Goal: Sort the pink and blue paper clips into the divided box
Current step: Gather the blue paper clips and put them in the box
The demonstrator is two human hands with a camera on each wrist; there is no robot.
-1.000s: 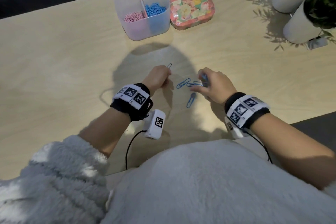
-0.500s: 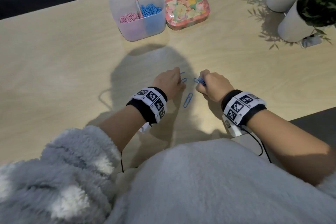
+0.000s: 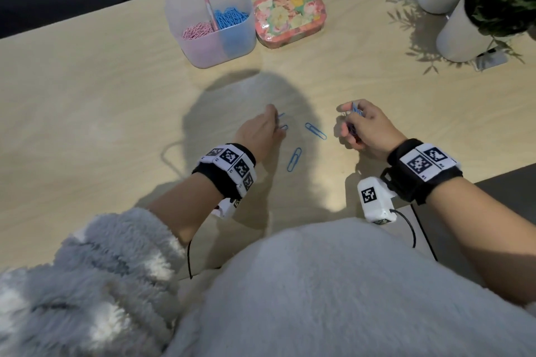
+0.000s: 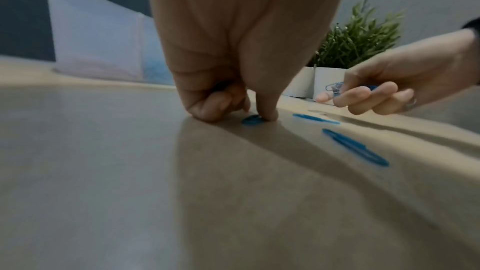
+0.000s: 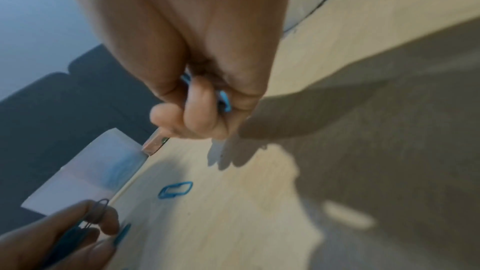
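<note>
On the pale wood table, lit from behind so a head shadow falls at centre, the divided box stands far centre: pink clips left, blue right. A floral tin touches its right; white plant pots stand far right. Two blue paper clips lie between the hands. The left hand pinches clips at the table; the right hand, raised, grips a blue bundle.

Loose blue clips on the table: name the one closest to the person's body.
The loose blue clip lying lowest in the head view, between the wrists; the other clip lies farther out.
</note>
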